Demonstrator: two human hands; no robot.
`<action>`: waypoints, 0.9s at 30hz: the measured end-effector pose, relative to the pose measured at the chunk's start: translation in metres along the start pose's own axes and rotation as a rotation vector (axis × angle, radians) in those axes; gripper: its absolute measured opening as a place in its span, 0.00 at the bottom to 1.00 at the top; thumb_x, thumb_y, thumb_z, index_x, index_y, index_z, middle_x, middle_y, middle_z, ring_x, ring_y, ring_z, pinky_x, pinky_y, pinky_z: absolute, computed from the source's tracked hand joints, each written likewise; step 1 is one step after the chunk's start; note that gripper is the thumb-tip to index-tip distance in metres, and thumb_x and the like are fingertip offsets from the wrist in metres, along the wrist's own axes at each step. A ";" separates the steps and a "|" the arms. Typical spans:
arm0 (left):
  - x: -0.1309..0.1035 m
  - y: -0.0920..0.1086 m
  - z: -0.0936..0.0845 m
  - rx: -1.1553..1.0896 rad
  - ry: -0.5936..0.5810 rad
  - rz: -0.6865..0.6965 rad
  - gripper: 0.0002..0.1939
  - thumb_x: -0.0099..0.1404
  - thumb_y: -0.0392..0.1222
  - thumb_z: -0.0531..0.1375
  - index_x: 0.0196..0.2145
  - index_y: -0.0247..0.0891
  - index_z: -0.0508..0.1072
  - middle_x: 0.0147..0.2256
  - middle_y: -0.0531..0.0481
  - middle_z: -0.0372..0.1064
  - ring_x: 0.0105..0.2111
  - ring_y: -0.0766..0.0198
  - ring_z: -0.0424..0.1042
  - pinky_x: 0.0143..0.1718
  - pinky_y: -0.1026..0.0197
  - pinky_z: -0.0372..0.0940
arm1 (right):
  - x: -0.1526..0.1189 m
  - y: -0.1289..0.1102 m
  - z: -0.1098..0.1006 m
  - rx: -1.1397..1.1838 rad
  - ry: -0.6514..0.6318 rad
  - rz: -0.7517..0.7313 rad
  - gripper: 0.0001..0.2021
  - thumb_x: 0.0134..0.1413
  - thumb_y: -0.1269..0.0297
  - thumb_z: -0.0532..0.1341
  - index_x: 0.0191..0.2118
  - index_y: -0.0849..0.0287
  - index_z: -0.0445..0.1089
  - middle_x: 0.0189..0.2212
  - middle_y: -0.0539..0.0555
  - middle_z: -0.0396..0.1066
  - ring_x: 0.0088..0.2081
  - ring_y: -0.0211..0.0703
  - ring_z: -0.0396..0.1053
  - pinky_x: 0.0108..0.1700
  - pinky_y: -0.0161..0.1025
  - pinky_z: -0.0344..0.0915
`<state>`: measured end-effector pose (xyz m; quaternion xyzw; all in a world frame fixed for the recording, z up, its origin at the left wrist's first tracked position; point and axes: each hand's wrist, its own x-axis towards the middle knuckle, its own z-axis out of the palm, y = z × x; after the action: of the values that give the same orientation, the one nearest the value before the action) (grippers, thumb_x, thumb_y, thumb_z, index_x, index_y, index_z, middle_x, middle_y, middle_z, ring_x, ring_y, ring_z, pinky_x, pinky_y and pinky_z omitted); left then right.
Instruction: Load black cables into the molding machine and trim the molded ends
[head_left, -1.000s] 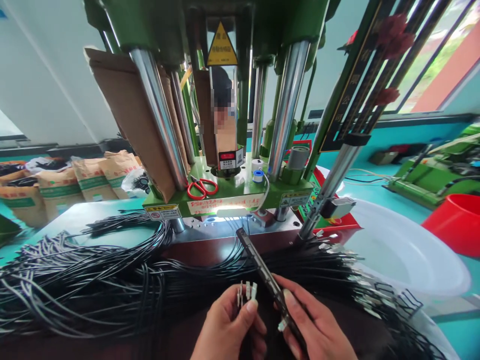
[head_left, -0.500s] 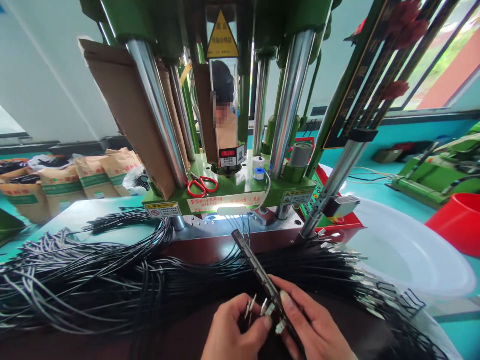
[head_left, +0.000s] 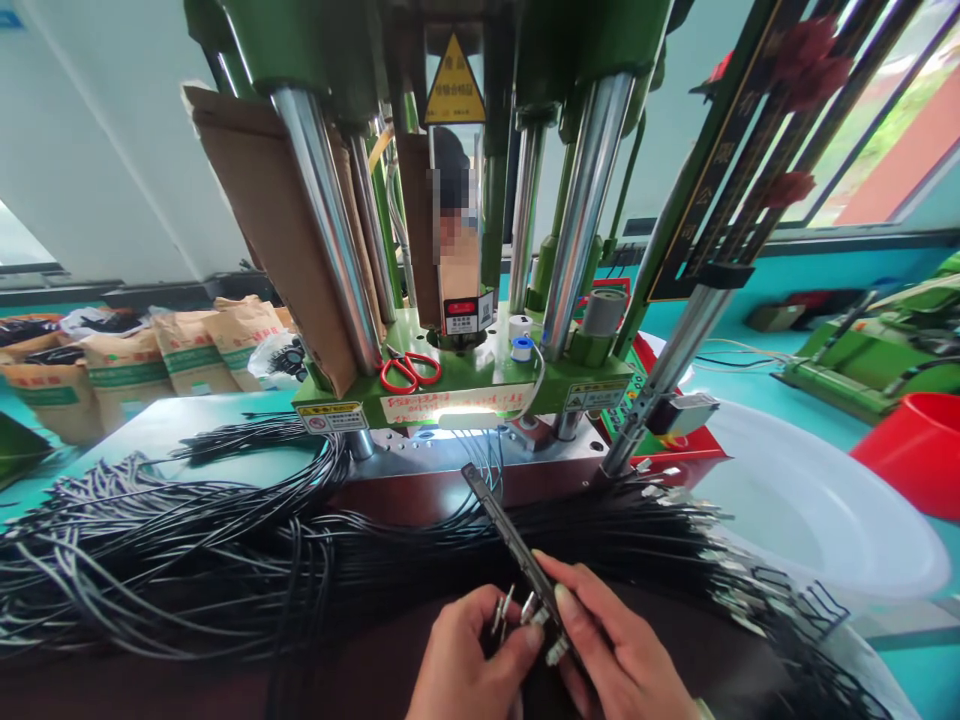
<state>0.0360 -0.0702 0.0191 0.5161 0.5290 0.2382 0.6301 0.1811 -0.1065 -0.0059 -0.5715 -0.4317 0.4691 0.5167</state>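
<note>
The right hand [head_left: 615, 660] is closed around the near end of a long black bar [head_left: 510, 535], thumb laid along its top. The bar's long axis runs up and to the left, its far tip toward the green press [head_left: 465, 390]. The left hand [head_left: 469, 665], palm inward, pinches a few metal-tipped wire ends [head_left: 504, 606] just beside the bar. Both hold low over a spread of black cables [head_left: 187, 550]. Red scissors [head_left: 409, 370] lie on the press; a white basin [head_left: 817, 500] sits to the right.

L hand [head_left: 469, 665] brought connectors [head_left: 517, 607] to the strip [head_left: 517, 550] (now touching).
</note>
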 end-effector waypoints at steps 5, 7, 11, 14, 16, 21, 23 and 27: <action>0.003 0.006 -0.018 -0.303 0.042 0.066 0.22 0.52 0.57 0.64 0.30 0.34 0.68 0.20 0.55 0.64 0.19 0.70 0.64 0.22 0.66 0.64 | -0.002 -0.011 -0.008 0.194 -0.056 0.210 0.25 0.55 0.44 0.58 0.54 0.51 0.67 0.23 0.47 0.65 0.17 0.27 0.52 0.17 0.26 0.51; 0.005 0.007 -0.022 -0.329 0.009 0.061 0.22 0.52 0.57 0.65 0.31 0.34 0.68 0.20 0.57 0.61 0.17 0.72 0.61 0.17 0.68 0.60 | -0.002 -0.011 -0.010 0.222 -0.067 0.224 0.25 0.54 0.45 0.59 0.53 0.52 0.67 0.24 0.48 0.66 0.17 0.27 0.53 0.17 0.25 0.51; 0.006 0.003 -0.015 -0.235 -0.089 0.001 0.21 0.53 0.58 0.63 0.30 0.36 0.65 0.18 0.59 0.60 0.11 0.75 0.55 0.10 0.72 0.50 | 0.000 -0.006 -0.009 0.208 -0.114 0.201 0.25 0.55 0.45 0.59 0.53 0.55 0.67 0.23 0.49 0.67 0.17 0.27 0.54 0.16 0.25 0.50; 0.005 0.000 -0.009 -0.158 -0.090 -0.024 0.21 0.55 0.58 0.61 0.28 0.37 0.63 0.17 0.59 0.59 0.10 0.76 0.53 0.08 0.72 0.47 | 0.001 -0.001 -0.009 0.161 -0.137 0.166 0.25 0.56 0.46 0.58 0.54 0.55 0.67 0.24 0.49 0.67 0.15 0.26 0.54 0.15 0.26 0.51; 0.005 0.000 -0.008 -0.137 -0.098 -0.040 0.20 0.55 0.58 0.61 0.28 0.37 0.64 0.16 0.59 0.59 0.10 0.76 0.53 0.08 0.73 0.47 | 0.001 0.001 -0.009 0.131 -0.134 0.140 0.25 0.57 0.46 0.57 0.55 0.55 0.67 0.25 0.50 0.68 0.15 0.27 0.55 0.15 0.27 0.53; 0.003 0.007 -0.010 -0.106 -0.102 -0.105 0.18 0.55 0.55 0.61 0.28 0.37 0.64 0.16 0.59 0.59 0.10 0.76 0.52 0.07 0.73 0.45 | -0.001 0.001 -0.010 0.035 -0.060 0.106 0.24 0.54 0.45 0.59 0.51 0.54 0.71 0.32 0.55 0.71 0.23 0.34 0.64 0.17 0.27 0.59; 0.003 0.009 -0.010 -0.099 -0.107 -0.112 0.16 0.55 0.54 0.60 0.27 0.37 0.64 0.16 0.59 0.59 0.10 0.76 0.52 0.07 0.73 0.45 | -0.002 0.002 -0.009 0.004 -0.054 0.098 0.23 0.54 0.45 0.59 0.51 0.53 0.72 0.32 0.55 0.71 0.23 0.35 0.65 0.17 0.27 0.60; 0.004 0.007 -0.010 -0.090 -0.122 -0.083 0.15 0.57 0.52 0.59 0.25 0.37 0.63 0.16 0.57 0.61 0.10 0.76 0.53 0.08 0.73 0.45 | -0.003 0.005 -0.006 -0.014 -0.065 0.051 0.21 0.55 0.46 0.57 0.50 0.50 0.72 0.31 0.52 0.68 0.21 0.32 0.63 0.18 0.27 0.60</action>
<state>0.0300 -0.0600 0.0250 0.4782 0.4994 0.2035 0.6932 0.1861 -0.1113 -0.0104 -0.5704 -0.4367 0.4975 0.4863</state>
